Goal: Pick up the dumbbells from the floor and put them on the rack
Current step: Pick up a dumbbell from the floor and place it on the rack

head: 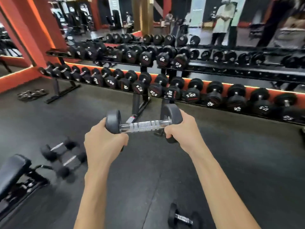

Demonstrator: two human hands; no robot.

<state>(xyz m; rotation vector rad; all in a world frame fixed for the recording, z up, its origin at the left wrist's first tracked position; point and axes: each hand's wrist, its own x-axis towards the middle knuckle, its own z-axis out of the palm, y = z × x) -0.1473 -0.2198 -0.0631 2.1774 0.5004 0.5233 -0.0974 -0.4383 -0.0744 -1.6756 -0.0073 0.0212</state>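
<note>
I hold one black dumbbell [143, 125] with a knurled chrome handle level in front of me, above the floor. My left hand [103, 139] grips its left head and my right hand [183, 129] grips its right head. The two-tier black rack [247, 72] stands ahead against the mirror wall, both shelves lined with several black dumbbells. Its upper shelf has a bare stretch right of centre. Two dumbbells [63, 156] lie on the floor at my left, and another dumbbell [182, 218] lies near my right forearm.
A black bench [14, 171] stands at the lower left. Small weight plates [31, 94] lie on the dark rubber floor at the far left. The mirror reflects people standing behind. An orange pillar [41, 30] rises at the left.
</note>
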